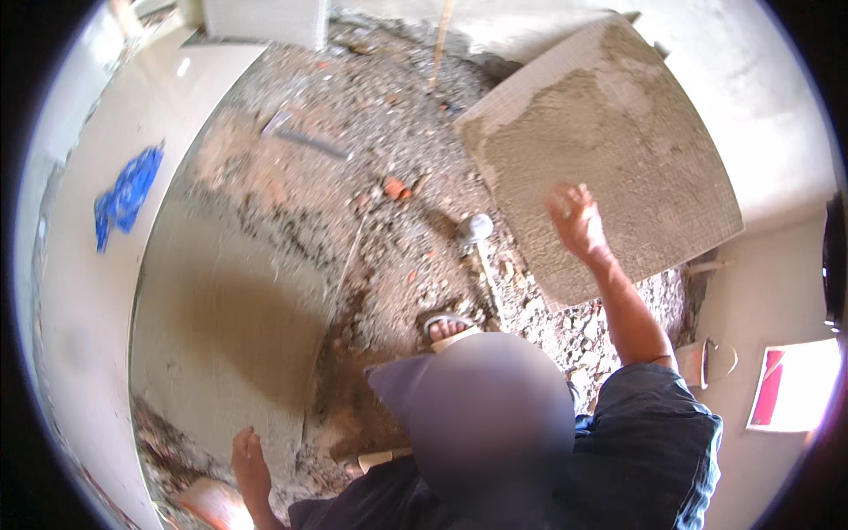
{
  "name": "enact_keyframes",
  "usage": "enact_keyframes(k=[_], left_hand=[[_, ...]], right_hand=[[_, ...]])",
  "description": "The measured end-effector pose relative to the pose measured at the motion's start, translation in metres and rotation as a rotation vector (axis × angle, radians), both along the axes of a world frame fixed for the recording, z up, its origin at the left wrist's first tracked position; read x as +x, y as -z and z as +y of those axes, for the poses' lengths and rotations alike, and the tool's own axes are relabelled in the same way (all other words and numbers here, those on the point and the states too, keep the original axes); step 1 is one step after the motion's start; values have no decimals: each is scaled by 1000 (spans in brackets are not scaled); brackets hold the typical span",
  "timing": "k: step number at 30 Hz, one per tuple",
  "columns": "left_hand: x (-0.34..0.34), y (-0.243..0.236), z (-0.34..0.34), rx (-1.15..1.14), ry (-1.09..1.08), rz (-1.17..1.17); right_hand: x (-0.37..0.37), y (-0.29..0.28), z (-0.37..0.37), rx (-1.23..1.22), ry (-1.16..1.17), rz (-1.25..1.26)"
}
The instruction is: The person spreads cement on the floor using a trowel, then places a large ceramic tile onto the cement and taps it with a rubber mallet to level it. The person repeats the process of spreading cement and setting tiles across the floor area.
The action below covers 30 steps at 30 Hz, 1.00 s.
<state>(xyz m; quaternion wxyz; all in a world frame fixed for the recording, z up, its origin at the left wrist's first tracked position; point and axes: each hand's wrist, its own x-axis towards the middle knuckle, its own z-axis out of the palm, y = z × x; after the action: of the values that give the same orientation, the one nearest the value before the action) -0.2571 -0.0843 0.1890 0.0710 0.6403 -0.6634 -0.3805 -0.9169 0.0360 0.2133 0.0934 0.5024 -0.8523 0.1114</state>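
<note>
My right hand is stretched out with its fingers apart and somewhat blurred. It is over a large square tile leaning at the wall, its face smeared with wet grey-brown cement; whether the fingers touch it I cannot tell. My left hand is low at the left, fingers extended, nothing visible in it. Nearest to it is a smooth grey mortar bed with a dark shadow across it. Between the two hands, a mallet with a pale round head lies on the rubble by my sandalled foot.
Glossy pale tiles run along the left, with a crumpled blue sheet on them. A long metal tool and a red-orange fragment lie on rough gravel. Another pale tile stands far left; a bucket sits at right.
</note>
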Motion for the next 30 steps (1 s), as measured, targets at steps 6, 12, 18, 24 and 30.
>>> enact_keyframes(k=[6,12,18,24,30], left_hand=[[-122,-43,-97,-69,264,-132],[-249,-28,-127,-170,535,-33],[-268,22,-105,-17,673,-100],[-232,57,-113,68,625,-210],[-222,61,-115,83,593,-263]], right_hand=[[-181,-145,70,-367,382,545],[-280,-223,132,-254,774,263],[-335,-223,169,-268,752,94],[-317,-272,153,29,568,573],[-249,-289,107,-278,576,366]])
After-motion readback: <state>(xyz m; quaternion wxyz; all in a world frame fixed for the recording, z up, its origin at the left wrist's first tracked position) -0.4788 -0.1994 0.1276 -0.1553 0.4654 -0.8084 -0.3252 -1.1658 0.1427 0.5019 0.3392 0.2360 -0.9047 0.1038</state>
